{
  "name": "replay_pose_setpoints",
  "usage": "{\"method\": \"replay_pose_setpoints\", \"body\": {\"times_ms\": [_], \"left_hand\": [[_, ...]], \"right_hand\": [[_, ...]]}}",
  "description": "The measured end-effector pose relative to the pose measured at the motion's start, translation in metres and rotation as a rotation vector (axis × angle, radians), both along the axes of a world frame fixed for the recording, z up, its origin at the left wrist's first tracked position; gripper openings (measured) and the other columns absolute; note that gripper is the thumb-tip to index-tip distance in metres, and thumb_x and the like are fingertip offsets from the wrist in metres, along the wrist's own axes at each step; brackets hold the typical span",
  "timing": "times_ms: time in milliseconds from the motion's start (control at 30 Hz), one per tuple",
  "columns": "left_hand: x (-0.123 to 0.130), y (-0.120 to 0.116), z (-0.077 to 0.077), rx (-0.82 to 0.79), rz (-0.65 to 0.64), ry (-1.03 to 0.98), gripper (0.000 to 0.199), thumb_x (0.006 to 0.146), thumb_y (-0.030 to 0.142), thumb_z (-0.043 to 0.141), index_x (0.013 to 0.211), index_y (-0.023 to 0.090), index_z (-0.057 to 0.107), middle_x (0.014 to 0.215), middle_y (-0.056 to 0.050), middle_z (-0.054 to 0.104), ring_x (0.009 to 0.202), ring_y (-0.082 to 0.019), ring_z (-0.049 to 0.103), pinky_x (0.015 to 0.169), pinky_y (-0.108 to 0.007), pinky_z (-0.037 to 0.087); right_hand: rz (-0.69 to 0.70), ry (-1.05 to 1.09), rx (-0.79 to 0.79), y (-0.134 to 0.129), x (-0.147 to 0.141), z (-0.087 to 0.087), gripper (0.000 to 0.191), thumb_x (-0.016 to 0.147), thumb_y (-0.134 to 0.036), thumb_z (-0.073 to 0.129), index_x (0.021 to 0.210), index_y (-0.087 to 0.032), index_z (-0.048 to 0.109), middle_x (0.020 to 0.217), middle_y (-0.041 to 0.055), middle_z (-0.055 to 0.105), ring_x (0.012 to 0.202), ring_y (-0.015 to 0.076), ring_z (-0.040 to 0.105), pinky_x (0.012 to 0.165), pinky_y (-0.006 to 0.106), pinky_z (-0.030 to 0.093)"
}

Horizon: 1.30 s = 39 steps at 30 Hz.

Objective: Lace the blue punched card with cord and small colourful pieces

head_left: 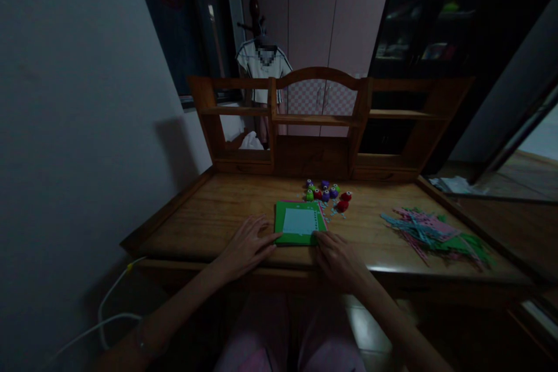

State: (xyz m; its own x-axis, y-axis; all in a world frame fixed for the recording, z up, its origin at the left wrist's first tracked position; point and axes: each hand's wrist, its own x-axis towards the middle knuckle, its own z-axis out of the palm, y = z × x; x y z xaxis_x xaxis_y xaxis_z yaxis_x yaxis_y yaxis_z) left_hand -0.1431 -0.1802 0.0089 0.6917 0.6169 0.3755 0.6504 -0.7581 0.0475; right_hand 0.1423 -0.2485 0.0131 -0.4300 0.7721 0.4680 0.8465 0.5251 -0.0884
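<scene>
A green sheet (pixel 279 222) lies near the desk's front edge, with a pink edge showing behind it and a smaller light blue piece (pixel 300 221) on top. My left hand (pixel 247 246) rests on the desk with fingers apart, its thumb touching the green sheet's lower left edge. At the lower right corner, my right hand (pixel 339 258) has its fingers bent together against the sheet; whether they pinch anything is hidden. Just behind the sheet sit several small red, green and purple figures with round eyes, such as a red one (pixel 343 206), among pale scraps.
A heap of pink, blue and green paper strips (pixel 429 231) lies on the right of the wooden desk (pixel 209 209). A wooden shelf unit (pixel 316 120) stands along the back edge. A white cable (pixel 102 308) hangs at the lower left, beside the wall.
</scene>
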Motion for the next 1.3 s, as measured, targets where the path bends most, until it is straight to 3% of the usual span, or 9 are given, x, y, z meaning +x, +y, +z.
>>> {"method": "replay_pose_setpoints", "body": {"times_ms": [200, 333, 400, 500, 633, 900, 1033, 1167, 1300], "left_hand": [[0.012, -0.01, 0.019, 0.046, -0.001, -0.111, 0.033, 0.093, 0.032, 0.039, 0.117, 0.026, 0.06, 0.128, -0.005, 0.051, 0.126, -0.022, 0.039, 0.112, -0.047, 0.025], [0.044, -0.019, 0.025, 0.046, -0.117, -0.116, 0.043, 0.093, 0.032, 0.037, 0.135, 0.023, 0.041, 0.135, -0.005, 0.048, 0.132, -0.021, 0.034, 0.113, -0.047, 0.024], [0.058, -0.022, 0.022, 0.023, -0.209, -0.049, 0.047, 0.093, 0.033, 0.037, 0.14, 0.024, 0.033, 0.139, -0.004, 0.045, 0.134, -0.021, 0.031, 0.113, -0.048, 0.022], [0.067, -0.023, 0.014, -0.006, -0.239, -0.017, 0.049, 0.094, 0.031, 0.034, 0.141, 0.019, 0.029, 0.141, -0.007, 0.042, 0.131, -0.019, 0.037, 0.114, -0.043, 0.024], [0.054, -0.019, 0.011, -0.015, -0.224, -0.015, 0.046, 0.095, 0.028, 0.032, 0.139, 0.018, 0.032, 0.14, -0.008, 0.044, 0.126, -0.018, 0.044, 0.114, -0.043, 0.025], [0.012, -0.015, 0.013, -0.011, -0.136, -0.014, 0.047, 0.092, 0.028, 0.038, 0.138, 0.019, 0.034, 0.138, -0.006, 0.047, 0.13, -0.022, 0.038, 0.111, -0.044, 0.03], [0.009, -0.016, 0.013, -0.013, -0.137, -0.001, 0.047, 0.093, 0.026, 0.037, 0.139, 0.02, 0.032, 0.138, -0.007, 0.046, 0.128, -0.02, 0.042, 0.113, -0.045, 0.027], [0.012, -0.016, 0.011, -0.004, -0.125, 0.002, 0.048, 0.092, 0.026, 0.037, 0.139, 0.018, 0.031, 0.136, -0.008, 0.048, 0.128, -0.021, 0.042, 0.113, -0.046, 0.026], [0.013, -0.016, 0.01, -0.008, -0.135, 0.005, 0.047, 0.092, 0.027, 0.036, 0.139, 0.018, 0.032, 0.134, -0.009, 0.05, 0.125, -0.02, 0.045, 0.114, -0.046, 0.024]], "right_hand": [[0.0, 0.004, 0.002, 0.001, 0.001, -0.003, 0.026, 0.088, -0.014, 0.046, 0.111, -0.014, 0.058, 0.114, 0.0112, 0.06, 0.105, 0.023, 0.056, 0.091, 0.039, 0.049], [0.017, 0.0, 0.018, 0.001, 0.0, -0.003, 0.023, 0.087, -0.013, 0.046, 0.105, -0.016, 0.06, 0.111, 0.0109, 0.061, 0.104, 0.0227, 0.057, 0.091, 0.038, 0.049], [0.027, -0.014, 0.02, 0.0, 0.0, -0.001, 0.02, 0.087, -0.012, 0.047, 0.101, -0.016, 0.061, 0.11, 0.0108, 0.061, 0.104, 0.0228, 0.056, 0.091, 0.038, 0.048], [0.017, -0.031, 0.007, 0.0, -0.001, 0.0, 0.018, 0.087, -0.012, 0.047, 0.097, -0.016, 0.061, 0.109, 0.0107, 0.06, 0.104, 0.0226, 0.056, 0.091, 0.037, 0.048], [0.001, -0.043, -0.01, 0.002, -0.002, -0.001, 0.017, 0.086, -0.012, 0.047, 0.094, -0.016, 0.061, 0.108, 0.0103, 0.06, 0.105, 0.0223, 0.055, 0.089, 0.037, 0.049], [0.009, 0.016, -0.03, 0.006, 0.006, 0.003, 0.023, 0.087, -0.014, 0.047, 0.104, -0.016, 0.062, 0.109, 0.0096, 0.063, 0.103, 0.0211, 0.058, 0.091, 0.036, 0.048], [-0.003, 0.108, -0.006, 0.013, -0.001, 0.014, 0.028, 0.089, -0.018, 0.046, 0.113, -0.019, 0.06, 0.113, 0.0084, 0.063, 0.102, 0.0196, 0.06, 0.09, 0.035, 0.048], [0.125, 0.072, 0.003, 0.015, -0.028, 0.021, 0.044, 0.088, -0.019, 0.046, 0.132, -0.022, 0.046, 0.123, 0.0068, 0.06, 0.112, 0.0199, 0.056, 0.099, 0.037, 0.042], [0.195, 0.009, -0.004, 0.013, -0.042, 0.017, 0.048, 0.089, -0.02, 0.045, 0.136, -0.019, 0.041, 0.125, 0.008, 0.059, 0.117, 0.0204, 0.053, 0.103, 0.039, 0.039]]}}
